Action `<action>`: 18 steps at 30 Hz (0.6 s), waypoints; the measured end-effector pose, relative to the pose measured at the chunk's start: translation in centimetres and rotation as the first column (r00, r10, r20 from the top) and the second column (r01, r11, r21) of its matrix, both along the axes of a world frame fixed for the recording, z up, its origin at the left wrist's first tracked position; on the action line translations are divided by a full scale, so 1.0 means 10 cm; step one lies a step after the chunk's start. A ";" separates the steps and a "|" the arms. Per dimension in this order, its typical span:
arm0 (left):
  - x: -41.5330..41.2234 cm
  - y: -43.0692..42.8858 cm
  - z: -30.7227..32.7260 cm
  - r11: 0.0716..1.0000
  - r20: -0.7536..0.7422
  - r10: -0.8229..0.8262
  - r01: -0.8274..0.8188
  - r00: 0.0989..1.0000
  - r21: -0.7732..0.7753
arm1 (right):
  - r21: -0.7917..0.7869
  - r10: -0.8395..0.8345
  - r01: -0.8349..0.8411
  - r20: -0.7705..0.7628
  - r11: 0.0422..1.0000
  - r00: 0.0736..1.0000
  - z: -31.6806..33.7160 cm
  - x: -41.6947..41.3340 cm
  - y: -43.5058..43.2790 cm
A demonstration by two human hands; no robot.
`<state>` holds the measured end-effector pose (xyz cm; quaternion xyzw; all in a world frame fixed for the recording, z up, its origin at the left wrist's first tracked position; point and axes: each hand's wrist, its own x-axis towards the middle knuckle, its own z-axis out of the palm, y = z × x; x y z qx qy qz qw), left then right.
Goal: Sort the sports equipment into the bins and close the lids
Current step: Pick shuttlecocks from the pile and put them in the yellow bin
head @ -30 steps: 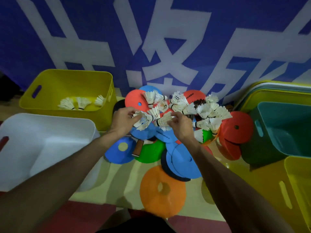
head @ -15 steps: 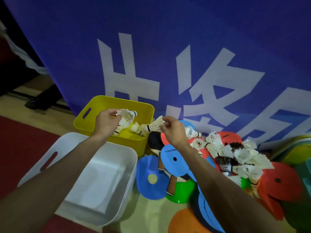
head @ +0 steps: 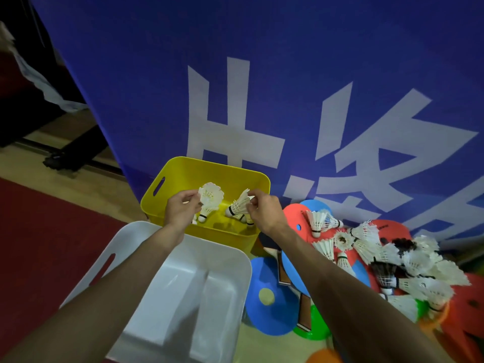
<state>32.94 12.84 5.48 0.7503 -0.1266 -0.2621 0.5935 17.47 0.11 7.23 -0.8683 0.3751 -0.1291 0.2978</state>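
Pinched at the feather rim by the left hand (head: 180,212), one shuttlecock (head: 210,199) hung cork-down just right of the fingertips, over the open yellow bin (head: 199,167). Likewise the right hand (head: 265,212) pinched the feathers of a second shuttlecock (head: 239,204), which lay to its left, cork tilted down-left, above the same bin. Loose shuttlecocks (head: 379,255) were heaped on coloured discs (head: 269,297) to the right.

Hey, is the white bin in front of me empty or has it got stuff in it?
Empty, as far as shows: the white bin has a bare plastic floor, though your left forearm hides a corner.
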 end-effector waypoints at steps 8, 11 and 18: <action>-0.24 -0.18 0.07 0.992 -0.023 -0.096 0.093 0.995 -0.090 | 0.020 -0.021 0.022 -0.039 1.000 0.999 -0.04 -0.04 -0.05; -0.44 -0.29 0.09 0.984 -0.018 -0.160 0.158 0.987 -0.085 | 0.012 -0.041 0.041 -0.039 0.999 0.998 -0.02 -0.22 -0.15; -0.98 -0.55 0.20 0.942 0.055 -0.330 0.333 0.942 -0.042 | 0.051 -0.193 0.195 -0.049 0.979 0.980 -0.04 -1.05 -0.54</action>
